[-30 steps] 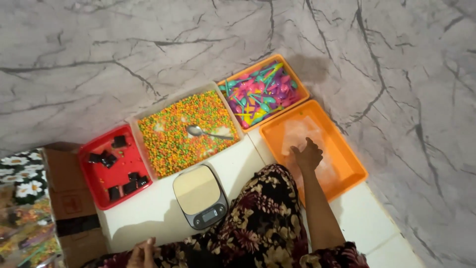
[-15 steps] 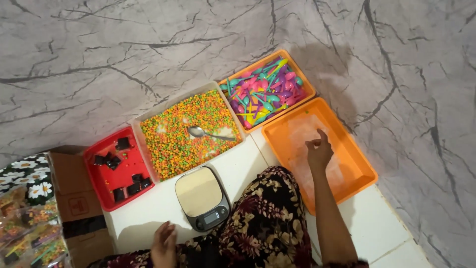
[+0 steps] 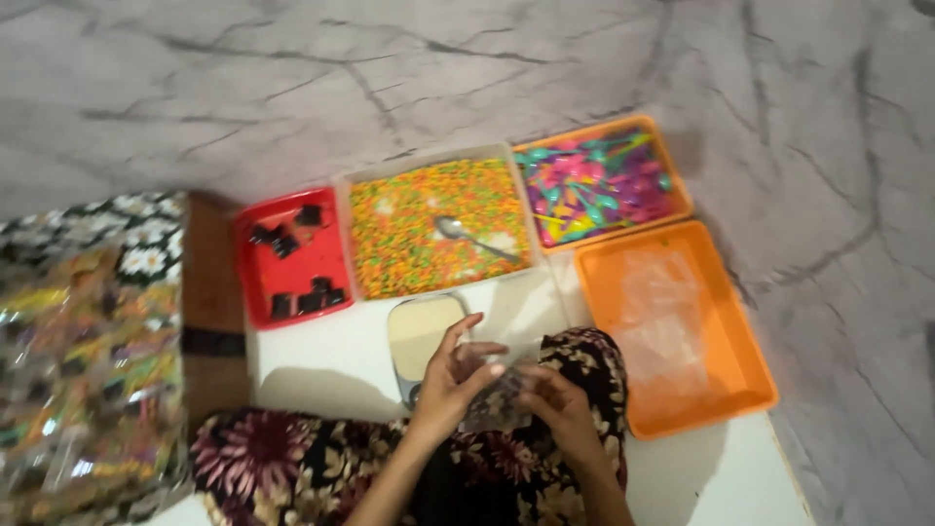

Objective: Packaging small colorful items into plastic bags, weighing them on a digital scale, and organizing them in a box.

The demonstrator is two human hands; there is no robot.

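Observation:
My left hand (image 3: 450, 375) and my right hand (image 3: 560, 404) meet over my lap, both gripping a small clear plastic bag (image 3: 497, 394) between them. Just above the hands a small kitchen scale (image 3: 421, 331) sits on the white board. An orange tray (image 3: 750, 385) holding several clear bags lies to the right of my right hand. Behind the scale stands a clear tray of orange, yellow and green grains (image 3: 409, 239) with a metal spoon (image 3: 467, 237) resting in it.
A red tray (image 3: 292, 278) with small black pieces sits at the left. An orange tray of bright mixed-colour plastic pieces (image 3: 594, 180) is at the back right. A cardboard box (image 3: 209, 312) and shiny filled packets (image 3: 78, 390) lie at the far left. Marble-patterned floor surrounds everything.
My right hand has left the orange tray and come to my lap with a clear bag. My left hand has risen to meet it. The camera view shifted right and down.

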